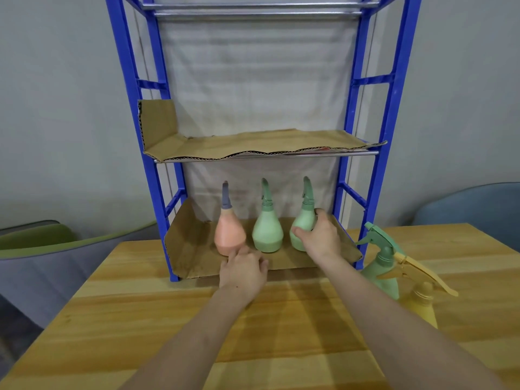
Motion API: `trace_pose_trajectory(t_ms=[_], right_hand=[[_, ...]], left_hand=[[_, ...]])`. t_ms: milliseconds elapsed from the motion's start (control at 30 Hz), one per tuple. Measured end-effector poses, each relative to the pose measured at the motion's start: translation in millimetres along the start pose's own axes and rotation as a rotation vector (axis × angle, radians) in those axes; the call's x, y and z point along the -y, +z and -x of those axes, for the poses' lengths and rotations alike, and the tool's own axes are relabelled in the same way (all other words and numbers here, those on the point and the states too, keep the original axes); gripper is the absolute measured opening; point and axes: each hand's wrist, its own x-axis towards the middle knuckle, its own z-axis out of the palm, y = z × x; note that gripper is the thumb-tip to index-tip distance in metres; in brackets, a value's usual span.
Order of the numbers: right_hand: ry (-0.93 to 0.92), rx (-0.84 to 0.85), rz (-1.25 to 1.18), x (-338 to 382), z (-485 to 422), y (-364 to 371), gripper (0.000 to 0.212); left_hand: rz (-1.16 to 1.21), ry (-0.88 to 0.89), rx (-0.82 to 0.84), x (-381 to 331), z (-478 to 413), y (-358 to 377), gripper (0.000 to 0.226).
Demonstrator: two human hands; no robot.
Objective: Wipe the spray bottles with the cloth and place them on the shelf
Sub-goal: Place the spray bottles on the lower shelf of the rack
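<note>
While the right hand (318,237) grasps the light green spray bottle (303,220) at the right end of the lowest level of the blue shelf (394,80), we see the thumb lying on the front of its round body and the fingers curled around its right side. This bottle stands upright on the brown cardboard sheet (191,249) which covers that level.

On the same level two more bottles stand upright: a second light green spray bottle (267,232) in the middle, and an orange spray bottle (229,235) with a grey-violet nozzle toward the left side. All three nozzles point to the back of the shelf. The three bottles stand in one row, near each other but apart.

The left hand (243,267) is at the front edge of this level, palm down, grasping nothing. Its fingers are relaxed, and the index finger reaches to the base of the orange bottle.

Just to the right of the shelf, on the wooden table (168,319), stand a darker green spray bottle (382,266) and a yellow spray bottle (422,302). The middle level carries another cardboard sheet (253,146).
</note>
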Motion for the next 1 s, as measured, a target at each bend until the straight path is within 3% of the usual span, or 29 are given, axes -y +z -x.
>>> trace_pose_trajectory(t_ms=[1000], right_hand=[[-0.016, 0.023, -0.102, -16, -14, 8, 0.073]], left_hand=[[-0.029, -0.024, 0.068, -7, 3, -8, 0.037]])
